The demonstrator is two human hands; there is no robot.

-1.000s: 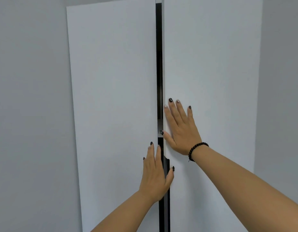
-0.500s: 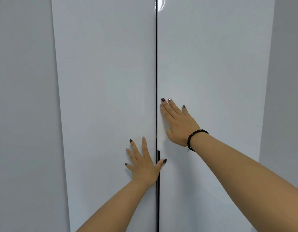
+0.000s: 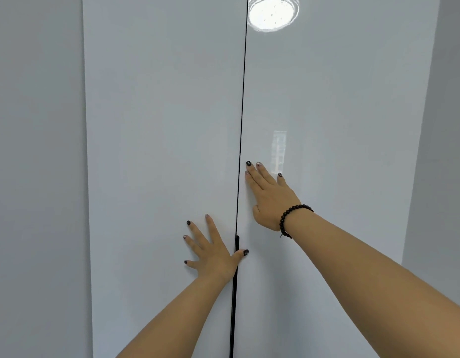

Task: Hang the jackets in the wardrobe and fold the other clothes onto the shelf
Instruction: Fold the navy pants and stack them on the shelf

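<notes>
Two glossy white wardrobe doors fill the view, the left door (image 3: 161,130) and the right door (image 3: 335,104), meeting at a thin dark seam. Both are closed flush. My left hand (image 3: 213,257) presses flat on the left door with fingers spread, its thumb reaching across the seam beside a black handle strip (image 3: 236,244). My right hand (image 3: 269,197), with a black bead bracelet at the wrist, presses flat on the right door just right of the seam. No jackets or other clothes are visible; the inside of the wardrobe is hidden.
Plain grey walls stand on either side, the left wall (image 3: 35,177) and the right wall (image 3: 446,151). A ceiling lamp's reflection (image 3: 273,11) shines at the top of the right door.
The doors had a dark gap between them a second ago; both hands pushed them together and they now sit flush. My left hand's fingers have spread on the left door.
</notes>
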